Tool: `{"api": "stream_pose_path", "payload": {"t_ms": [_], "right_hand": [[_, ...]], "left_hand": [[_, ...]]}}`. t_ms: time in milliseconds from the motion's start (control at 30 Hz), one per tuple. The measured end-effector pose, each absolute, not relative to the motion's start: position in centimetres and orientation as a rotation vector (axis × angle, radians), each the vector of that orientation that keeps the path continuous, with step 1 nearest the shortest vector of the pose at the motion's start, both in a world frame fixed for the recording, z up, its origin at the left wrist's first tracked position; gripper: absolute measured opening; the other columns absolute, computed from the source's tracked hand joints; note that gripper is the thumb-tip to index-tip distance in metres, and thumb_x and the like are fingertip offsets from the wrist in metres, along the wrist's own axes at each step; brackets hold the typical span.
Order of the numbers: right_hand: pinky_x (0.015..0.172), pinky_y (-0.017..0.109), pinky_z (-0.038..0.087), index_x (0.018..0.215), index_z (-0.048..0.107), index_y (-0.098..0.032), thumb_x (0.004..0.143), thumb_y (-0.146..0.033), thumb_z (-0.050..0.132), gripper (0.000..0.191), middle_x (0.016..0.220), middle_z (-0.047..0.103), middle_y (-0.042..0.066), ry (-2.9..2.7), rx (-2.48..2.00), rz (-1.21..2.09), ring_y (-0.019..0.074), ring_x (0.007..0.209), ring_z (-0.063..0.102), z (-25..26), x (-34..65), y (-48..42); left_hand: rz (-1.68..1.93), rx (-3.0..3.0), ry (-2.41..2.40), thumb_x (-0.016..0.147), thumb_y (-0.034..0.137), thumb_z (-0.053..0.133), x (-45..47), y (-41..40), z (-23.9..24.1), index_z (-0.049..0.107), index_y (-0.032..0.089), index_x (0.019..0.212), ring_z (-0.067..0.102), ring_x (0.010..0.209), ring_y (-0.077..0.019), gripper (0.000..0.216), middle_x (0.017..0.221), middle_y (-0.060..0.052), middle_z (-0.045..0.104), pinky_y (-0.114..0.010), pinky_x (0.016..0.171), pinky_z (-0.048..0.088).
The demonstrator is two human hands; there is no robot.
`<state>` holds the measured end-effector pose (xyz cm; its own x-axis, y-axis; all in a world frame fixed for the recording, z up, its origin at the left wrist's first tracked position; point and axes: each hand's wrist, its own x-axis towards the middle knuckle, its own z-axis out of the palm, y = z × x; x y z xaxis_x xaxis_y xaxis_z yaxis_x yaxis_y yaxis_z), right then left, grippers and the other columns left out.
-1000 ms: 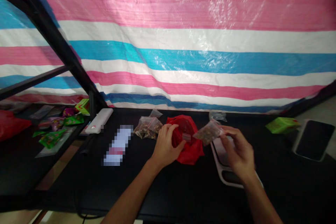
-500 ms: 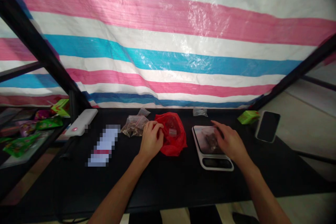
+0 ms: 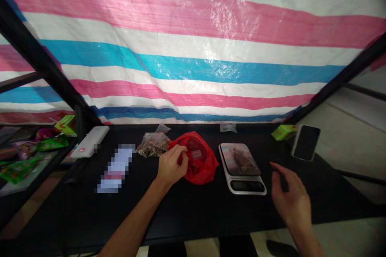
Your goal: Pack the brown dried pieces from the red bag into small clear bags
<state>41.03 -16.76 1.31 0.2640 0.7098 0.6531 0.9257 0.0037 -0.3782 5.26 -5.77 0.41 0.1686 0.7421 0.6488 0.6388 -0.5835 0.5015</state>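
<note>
My left hand is closed on the edge of a red plastic bag that lies on the black table. A small clear bag of brown bits lies on the white kitchen scale to the right of the red bag. My right hand hovers right of the scale with its fingers loosely spread and nothing in it.
A pile of filled clear bags lies left of the red bag, and an empty one near the tarp. A white box, a green box, a phone and a side shelf of green packets surround them.
My right hand set the small clear bag on the scale, let go and pulled back to the right. My left hand stayed on the red bag.
</note>
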Motion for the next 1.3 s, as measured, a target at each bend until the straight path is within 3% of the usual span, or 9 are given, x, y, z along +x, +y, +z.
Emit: {"api": "stream_pose_path", "payload": {"t_ms": [133, 333, 600, 800, 967, 1133, 1300], "right_hand": [[0.092, 0.046, 0.052, 0.116, 0.068, -0.019, 0.097, -0.039, 0.047, 0.034, 0.113, 0.071, 0.013, -1.509, -1.773, -0.350, 0.0300, 0.103, 0.067, 2.8, 41.0, -16.3], [0.094, 0.048, 0.053, 0.126, 0.063, -0.017, 0.098, -0.049, 0.045, 0.046, 0.118, 0.071, 0.015, -1.647, -1.843, -0.314, 0.0325, 0.104, 0.068, 2.5, 40.3, -15.2], [0.095, 0.053, 0.052, 0.139, 0.052, -0.015, 0.093, -0.063, 0.052, 0.066, 0.119, 0.071, 0.017, -1.684, -2.055, -0.331, 0.0384, 0.111, 0.066, 1.9, 37.6, -12.7], [0.094, 0.048, 0.051, 0.138, 0.051, -0.018, 0.093, -0.050, 0.058, 0.056, 0.116, 0.071, 0.013, -1.738, -2.123, -0.255, 0.0344, 0.108, 0.067, 2.3, 35.3, -10.5], [0.077, 0.041, 0.055, 0.139, 0.052, -0.027, 0.098, -0.042, 0.052, 0.044, 0.121, 0.068, 0.009, -1.717, -2.010, -0.111, 0.0296, 0.094, 0.071, 2.1, 34.7, -10.6], [0.095, 0.045, 0.053, 0.146, 0.046, -0.027, 0.099, -0.035, 0.054, 0.049, 0.131, 0.064, 0.012, -1.955, -1.510, 0.096, 0.0294, 0.115, 0.064, 3.1, 31.6, -9.8], [0.096, 0.049, 0.049, 0.148, 0.046, -0.026, 0.096, -0.023, 0.056, 0.053, 0.121, 0.069, 0.010, -2.198, -1.442, 0.087, 0.0297, 0.108, 0.064, 3.9, 26.9, -8.2]], "left_hand": [[1.532, 2.349, 1.326, 0.088, 0.010, 0.056, 4.8, -5.7, 1.0, 0.063, 0.021, 0.092, 0.066, 0.087, -0.0204, 0.014, 0.089, -0.005, 0.069, -0.034, 0.082, 0.053], [1.348, 2.414, 1.495, 0.088, 0.013, 0.057, 4.8, -5.2, 1.4, 0.064, 0.022, 0.112, 0.063, 0.117, -0.0277, 0.026, 0.121, -0.009, 0.071, -0.046, 0.104, 0.043], [1.389, 2.269, 1.538, 0.090, 0.013, 0.053, 4.6, -5.4, 1.1, 0.063, 0.022, 0.095, 0.068, 0.080, -0.0195, 0.014, 0.088, -0.003, 0.070, -0.034, 0.077, 0.048], [1.463, 2.228, 1.547, 0.090, 0.011, 0.052, 4.8, -5.5, 1.3, 0.062, 0.021, 0.088, 0.064, 0.075, -0.0182, 0.014, 0.082, -0.002, 0.067, -0.032, 0.076, 0.048], [1.458, 2.161, 1.708, 0.089, 0.012, 0.053, 4.7, -5.3, 1.0, 0.064, 0.022, 0.086, 0.065, 0.075, -0.0185, 0.015, 0.080, -0.002, 0.068, -0.032, 0.075, 0.047], [1.463, 2.137, 1.746, 0.088, 0.011, 0.054, 4.7, -5.3, 1.0, 0.065, 0.022, 0.085, 0.065, 0.073, -0.0186, 0.015, 0.080, -0.001, 0.069, -0.033, 0.074, 0.047], [1.450, 2.152, 1.745, 0.088, 0.011, 0.054, 4.8, -5.2, 0.9, 0.065, 0.022, 0.085, 0.065, 0.071, -0.0180, 0.016, 0.080, -0.001, 0.070, -0.032, 0.072, 0.047]]}}
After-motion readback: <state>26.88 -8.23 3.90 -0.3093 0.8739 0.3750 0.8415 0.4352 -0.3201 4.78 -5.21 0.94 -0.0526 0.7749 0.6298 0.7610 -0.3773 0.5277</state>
